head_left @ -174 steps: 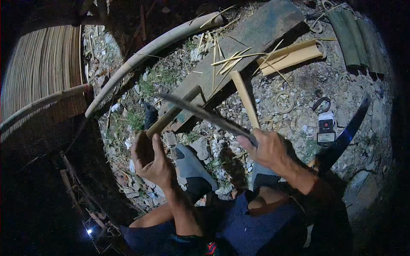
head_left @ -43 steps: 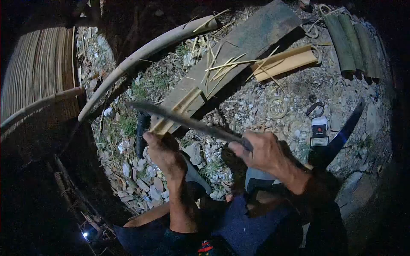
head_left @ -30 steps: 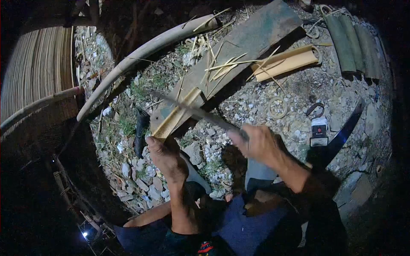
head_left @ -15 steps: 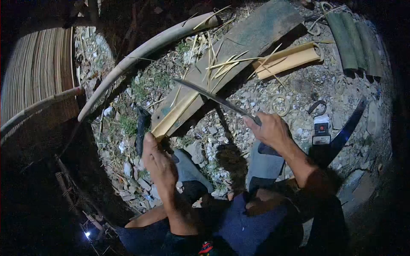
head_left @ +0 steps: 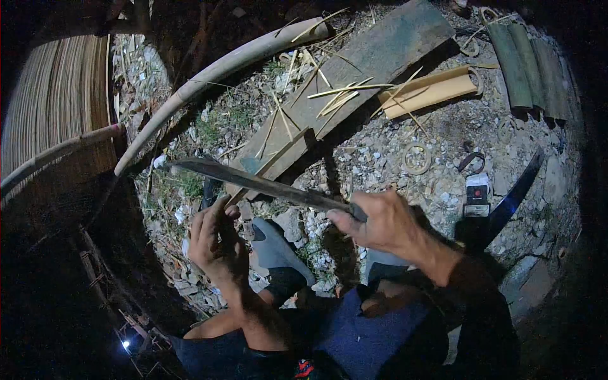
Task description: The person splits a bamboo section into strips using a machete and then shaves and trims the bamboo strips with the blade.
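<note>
Split bamboo piece (head_left: 289, 155) sits over the plank's (head_left: 386, 54) near end, ahead and right of the left hand (head_left: 218, 242), long axis slanting away. Left is nearer: fingers curled at its near end, can't tell if gripping. Right hand (head_left: 382, 221) grips the knife (head_left: 266, 185); blade hides part of the bamboo, contact unclear.

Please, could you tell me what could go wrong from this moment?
The knife in the right hand appears close to the fingertips of the left hand; a slip might cut them.

The bamboo piece, over the plank, seems steadied only by the left hand, so it could twist under pressure.

A second blade is near the right arm; reaching sideways might bring skin against it.
</note>
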A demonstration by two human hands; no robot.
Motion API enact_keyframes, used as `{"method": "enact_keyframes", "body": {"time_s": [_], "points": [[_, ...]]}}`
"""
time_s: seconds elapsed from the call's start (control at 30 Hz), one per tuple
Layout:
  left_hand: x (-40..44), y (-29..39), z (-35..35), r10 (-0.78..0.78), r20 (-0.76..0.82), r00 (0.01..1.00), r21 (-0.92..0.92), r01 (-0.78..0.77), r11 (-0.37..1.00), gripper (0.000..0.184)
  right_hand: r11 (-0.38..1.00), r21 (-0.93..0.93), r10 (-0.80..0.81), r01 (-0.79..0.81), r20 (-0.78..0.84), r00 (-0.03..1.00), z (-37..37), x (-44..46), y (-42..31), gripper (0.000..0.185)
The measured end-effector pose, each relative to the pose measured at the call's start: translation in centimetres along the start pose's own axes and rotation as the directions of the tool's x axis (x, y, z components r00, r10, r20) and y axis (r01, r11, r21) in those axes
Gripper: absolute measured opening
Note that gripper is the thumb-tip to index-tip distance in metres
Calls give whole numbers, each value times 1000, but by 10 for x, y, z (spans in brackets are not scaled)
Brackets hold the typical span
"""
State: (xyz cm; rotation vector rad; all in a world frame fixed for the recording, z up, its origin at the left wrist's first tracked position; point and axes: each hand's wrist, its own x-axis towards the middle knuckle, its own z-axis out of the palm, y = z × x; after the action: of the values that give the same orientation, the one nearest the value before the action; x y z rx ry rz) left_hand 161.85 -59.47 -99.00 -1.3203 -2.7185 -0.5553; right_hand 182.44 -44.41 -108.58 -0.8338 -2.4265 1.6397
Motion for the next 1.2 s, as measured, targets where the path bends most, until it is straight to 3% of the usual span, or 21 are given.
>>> {"method": "enact_keyframes", "body": {"time_s": [0.07,0.2,0.27,0.33,0.4,0.43,0.47,0.5,0.53,0.57,0.6,0.67,0.73,0.8,0.83,0.93,1.03,1.07,1.13,1.2], "points": [[-2,-3,1,-63,3,998,-8,63,998,30,999,-26,18,-19,-11,1000,0,-7,-11,46],[-2,-4,1,-7,9,1000,-23,8,1000,27,999,-36,-35,33,-66,997,-8,-13,-12,47],[0,3,-1,-130,39,991,-46,132,990,24,992,-124,19,-28,-68,998,-7,-7,0,47],[-1,-4,1,-117,52,992,49,115,992,22,996,-69,50,-53,-48,998,-4,-13,-6,47],[-6,-16,9,-55,-72,996,-248,36,968,22,987,-112,-121,112,-74,990,-11,-19,-14,48],[-10,-16,6,-59,-57,997,-248,43,968,22,987,-103,-134,126,-81,988,-7,-21,-7,47],[-4,-8,3,-68,-15,998,-117,66,991,23,987,-108,-129,120,-84,988,-5,-18,3,47],[0,-1,1,-83,14,996,18,83,996,23,981,-161,94,-106,-82,992,-4,-9,17,48],[1,1,0,-82,3,997,18,82,996,23,924,-209,307,-320,-91,947,-3,-2,29,49],[3,2,0,-57,-6,998,-40,56,998,23,874,-293,370,-389,-119,921,-5,3,37,51],[3,2,1,-34,-5,999,-95,33,995,23,876,-290,368,-386,-116,922,-4,1,40,51],[2,2,6,-88,7,996,-121,88,989,19,959,-212,158,-187,-147,976,-8,-10,38,54],[4,-2,8,-59,-62,996,-16,58,998,15,956,-217,185,-196,-70,980,-2,-21,50,52],[7,1,4,-97,-37,995,-17,96,995,13,932,-241,233,-269,-169,958,6,-20,68,49],[8,0,3,-101,-14,995,-57,100,993,13,915,-197,321,-352,-172,931,-1,-14,71,49],[4,-8,4,15,-24,1000,-146,-19,989,17,910,-249,292,-332,-184,939,-6,-15,65,51],[10,10,16,-321,-15,947,-504,270,820,23,916,-207,314,-344,-162,935,-8,-18,65,51],[10,6,14,-322,-19,947,-507,268,819,23,922,-187,315,-339,-147,938,-8,-17,64,51],[5,-10,9,-376,217,901,-678,416,605,21,914,-192,335,-358,-140,932,-5,-14,60,51],[4,-8,14,-386,166,907,-737,374,563,19,899,-193,374,-393,-131,918,0,-15,54,50]]}}
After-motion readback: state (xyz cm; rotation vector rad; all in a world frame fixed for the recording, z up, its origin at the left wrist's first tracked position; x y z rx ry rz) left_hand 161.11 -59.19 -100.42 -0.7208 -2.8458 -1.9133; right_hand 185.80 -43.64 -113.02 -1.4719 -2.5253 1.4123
